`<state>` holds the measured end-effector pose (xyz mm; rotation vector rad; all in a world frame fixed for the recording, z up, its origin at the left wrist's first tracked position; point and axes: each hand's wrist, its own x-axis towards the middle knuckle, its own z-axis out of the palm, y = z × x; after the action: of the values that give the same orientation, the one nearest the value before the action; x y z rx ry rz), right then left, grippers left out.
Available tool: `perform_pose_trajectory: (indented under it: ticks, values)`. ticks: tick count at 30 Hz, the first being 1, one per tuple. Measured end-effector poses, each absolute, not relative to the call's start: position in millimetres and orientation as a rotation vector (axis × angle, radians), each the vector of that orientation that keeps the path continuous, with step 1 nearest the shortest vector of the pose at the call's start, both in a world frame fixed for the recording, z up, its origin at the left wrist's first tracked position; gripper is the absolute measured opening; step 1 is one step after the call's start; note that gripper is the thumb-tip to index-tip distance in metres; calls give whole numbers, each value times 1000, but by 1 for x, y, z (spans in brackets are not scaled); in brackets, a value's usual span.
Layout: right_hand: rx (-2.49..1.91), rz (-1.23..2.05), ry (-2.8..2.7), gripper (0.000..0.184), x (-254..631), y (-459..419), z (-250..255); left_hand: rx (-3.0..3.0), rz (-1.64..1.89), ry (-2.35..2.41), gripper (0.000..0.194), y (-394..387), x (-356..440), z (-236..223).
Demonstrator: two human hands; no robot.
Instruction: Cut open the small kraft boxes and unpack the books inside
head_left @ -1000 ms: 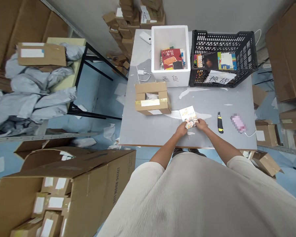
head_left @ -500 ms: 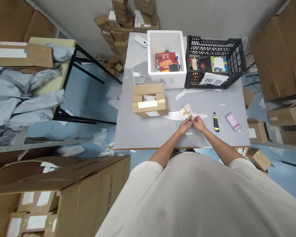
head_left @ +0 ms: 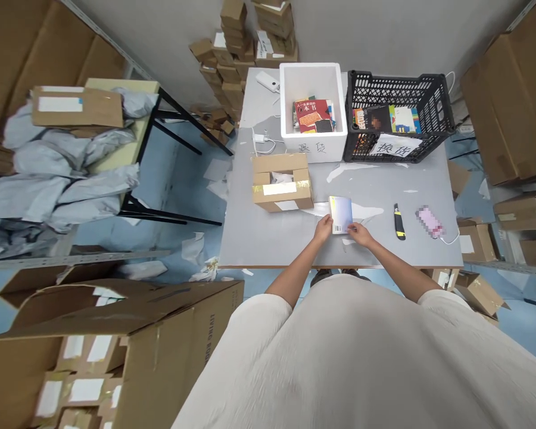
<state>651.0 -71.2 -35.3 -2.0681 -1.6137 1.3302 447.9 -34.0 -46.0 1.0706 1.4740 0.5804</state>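
A thin book (head_left: 341,213) with a pale blue-violet cover and a barcode at its lower left is held over the front middle of the table. My left hand (head_left: 324,229) grips its lower left edge, fingers closed. At the lower right corner, my right hand (head_left: 360,233) pinches it. To the left stands a cardboard box (head_left: 282,189) with raised flaps and whitish packing inside. A black and yellow box cutter (head_left: 399,221) lies to the right of my right hand, and beyond it a pixelated pink phone-like object (head_left: 430,221) with a white cable.
At the table's back, a white foam box (head_left: 313,146) holds books, beside a black plastic crate (head_left: 399,134) with more books. A big carton (head_left: 178,333) stands on the floor at front left. Grey parcels (head_left: 44,190) cover a side table at left.
The book has been turned over: its white illustrated side showed before, now the blue-violet barcode side does. My hands have spread apart to its two sides. The view has shifted slightly.
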Motion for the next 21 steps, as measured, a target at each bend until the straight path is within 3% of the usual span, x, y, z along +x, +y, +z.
perform_pose_trajectory:
  ticks: [5,21]
  values:
    - [-2178,1396,-1486,37,659,-70,-52,936,566,1487,53,-44,435,-64]
    - [-2165,1382,-991,57,653,-71,-75,1034,369,1419,71,-66,433,-89]
